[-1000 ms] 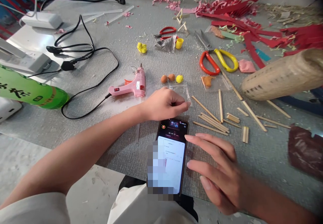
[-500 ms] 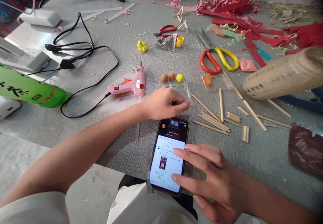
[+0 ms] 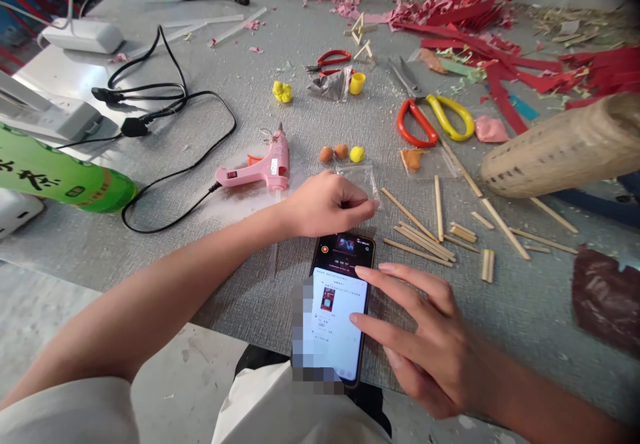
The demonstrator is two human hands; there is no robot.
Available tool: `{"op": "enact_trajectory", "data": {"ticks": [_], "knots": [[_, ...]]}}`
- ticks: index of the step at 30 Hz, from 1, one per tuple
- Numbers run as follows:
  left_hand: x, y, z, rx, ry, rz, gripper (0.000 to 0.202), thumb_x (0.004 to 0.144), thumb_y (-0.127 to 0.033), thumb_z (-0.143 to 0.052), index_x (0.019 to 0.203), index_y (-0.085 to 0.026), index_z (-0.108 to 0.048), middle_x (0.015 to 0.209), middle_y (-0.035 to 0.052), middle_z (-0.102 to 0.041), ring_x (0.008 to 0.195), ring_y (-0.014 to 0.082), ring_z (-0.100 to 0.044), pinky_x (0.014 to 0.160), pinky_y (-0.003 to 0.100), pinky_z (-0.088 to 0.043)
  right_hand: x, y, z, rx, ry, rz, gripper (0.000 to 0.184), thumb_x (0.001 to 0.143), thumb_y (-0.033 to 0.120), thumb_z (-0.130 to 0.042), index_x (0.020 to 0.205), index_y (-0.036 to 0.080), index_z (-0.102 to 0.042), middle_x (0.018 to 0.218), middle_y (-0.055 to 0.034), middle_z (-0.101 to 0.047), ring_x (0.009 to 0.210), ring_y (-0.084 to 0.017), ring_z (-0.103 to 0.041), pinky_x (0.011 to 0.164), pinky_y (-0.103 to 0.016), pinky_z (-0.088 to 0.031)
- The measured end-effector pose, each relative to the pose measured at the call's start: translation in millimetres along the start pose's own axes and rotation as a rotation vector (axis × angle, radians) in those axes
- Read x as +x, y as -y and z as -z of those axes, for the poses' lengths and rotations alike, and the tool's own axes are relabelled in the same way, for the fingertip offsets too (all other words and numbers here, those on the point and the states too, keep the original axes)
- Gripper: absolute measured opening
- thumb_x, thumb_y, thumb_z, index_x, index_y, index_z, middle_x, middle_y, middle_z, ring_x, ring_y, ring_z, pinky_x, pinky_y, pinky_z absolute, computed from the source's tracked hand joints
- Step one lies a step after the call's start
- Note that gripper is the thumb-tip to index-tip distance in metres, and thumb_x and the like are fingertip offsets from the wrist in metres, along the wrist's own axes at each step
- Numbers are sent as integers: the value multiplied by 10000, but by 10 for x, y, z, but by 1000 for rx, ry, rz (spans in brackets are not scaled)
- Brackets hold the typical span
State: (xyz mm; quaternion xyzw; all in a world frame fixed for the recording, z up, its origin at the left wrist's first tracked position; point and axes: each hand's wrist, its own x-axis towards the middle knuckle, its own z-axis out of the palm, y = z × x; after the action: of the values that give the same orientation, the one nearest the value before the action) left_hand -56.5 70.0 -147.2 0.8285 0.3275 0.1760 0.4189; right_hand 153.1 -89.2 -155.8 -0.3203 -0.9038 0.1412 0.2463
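Note:
A smartphone point(image 3: 340, 337) with a lit screen lies at the table's near edge. Over its right side my right hand point(image 3: 430, 331) hovers with fingers spread, fingertips at or just above the glass; it holds nothing. Beyond the phone's top edge my left hand point(image 3: 330, 204) rests on the table, its fingers curled into a loose fist with nothing visible in them. Close past that hand are a small clear plastic bag point(image 3: 367, 179), two brown balls point(image 3: 333, 153) and a yellow ball point(image 3: 357, 155). A pink hot glue gun point(image 3: 263, 169) lies to the left of them.
Wooden sticks point(image 3: 425, 241) lie right of the phone, below scissors point(image 3: 417, 107). A cardboard-coloured tube point(image 3: 560, 147) and a dark brown wrapper point(image 3: 605, 297) are far right. At left are a green bottle point(image 3: 65, 174) and black cables point(image 3: 173, 94). Red paper strips point(image 3: 465, 17) lie at the back.
The phone's screen content has scrolled upward. My right hand has shifted slightly, its index fingertip now higher on the screen. My left hand stays in place.

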Motion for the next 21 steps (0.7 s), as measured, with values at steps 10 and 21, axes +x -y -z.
{"op": "enact_trajectory", "data": {"ticks": [10,21], "knots": [[-4,-10,-2,4,-1,0,470,957,-323,-476,578,-182,-235,571,-54,-226,560,66,-201,569,300,-191,15,-2,7,11,24,18,412,875,186,-467,1242,186,-655,1651,-124,-324,1446,-326,-370,1134,-508,-335],[-1,1,-6,10,-4,-11,471,957,-326,-473,579,-181,-232,571,-54,-219,557,67,-201,561,296,-187,27,-3,-42,36,55,72,450,907,216,-483,1328,216,-642,1621,-130,-356,1461,-289,-353,1140,-447,-319]]}}
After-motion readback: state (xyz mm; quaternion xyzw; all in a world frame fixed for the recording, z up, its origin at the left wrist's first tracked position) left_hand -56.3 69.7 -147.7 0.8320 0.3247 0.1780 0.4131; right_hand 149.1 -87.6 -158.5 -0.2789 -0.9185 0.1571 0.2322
